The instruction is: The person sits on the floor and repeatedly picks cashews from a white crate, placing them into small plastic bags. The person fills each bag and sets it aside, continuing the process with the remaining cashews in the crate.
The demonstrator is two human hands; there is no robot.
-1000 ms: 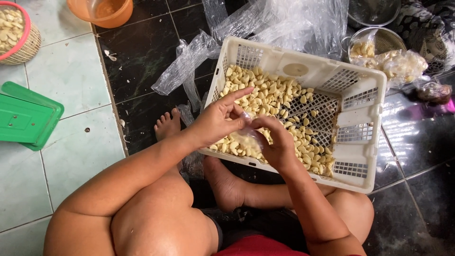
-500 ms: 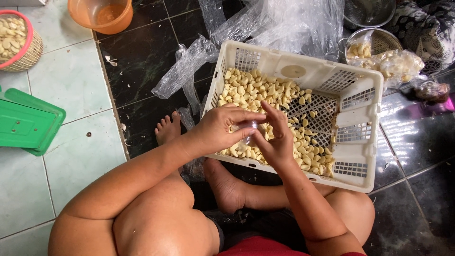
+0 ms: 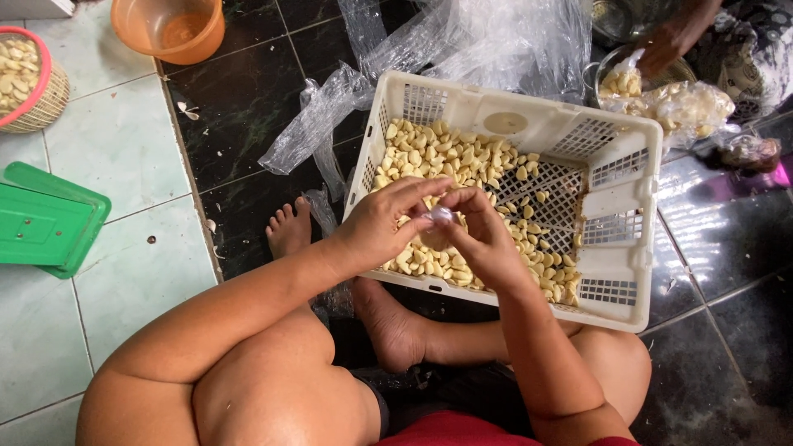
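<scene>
I sit on the floor with a white plastic crate (image 3: 628,157) in front of my legs. It holds several peeled garlic cloves (image 3: 446,157). My left hand (image 3: 384,223) and my right hand (image 3: 483,235) meet above the crate's near side. Together they pinch a small clear plastic bag (image 3: 438,219) with cloves in it, fingertips at its twisted top.
Crumpled clear plastic sheets (image 3: 462,41) lie behind the crate. An orange bowl (image 3: 169,29) stands at the top left, a pink-rimmed basket of cloves (image 3: 25,78) at the far left, a green lid (image 3: 45,219) below it. Another person's hand (image 3: 665,41) reaches a metal bowl at top right.
My left hand's pointing finger has curled in. Both hands have closed together on the small bag over the crate.
</scene>
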